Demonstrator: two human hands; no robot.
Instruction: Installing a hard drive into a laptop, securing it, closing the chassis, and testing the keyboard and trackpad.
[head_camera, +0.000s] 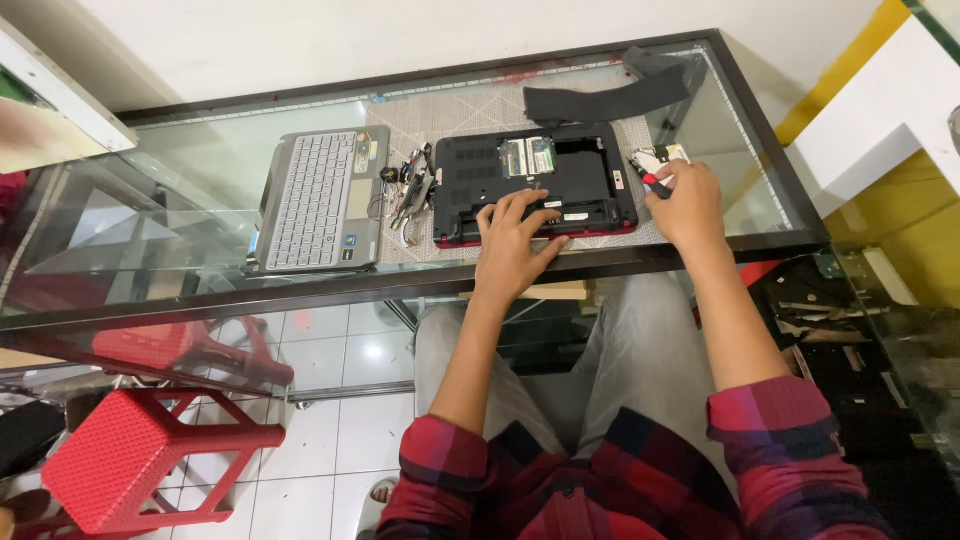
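Observation:
An upturned black laptop base (535, 182) with a red edge lies on a glass table (200, 170), its memory bay open. My left hand (515, 245) rests flat on its near edge, fingers spread. To the right of the base, my right hand (688, 205) is closed around a small screwdriver with a red and black handle (650, 181). A small white part (662, 155) lies just beyond that hand.
A silver keyboard panel (320, 198) lies left of the base, with loose tools and cables (410, 195) between them. A black cloth strip (620, 92) sits at the far edge. Red plastic stools (130, 460) stand under the table at left.

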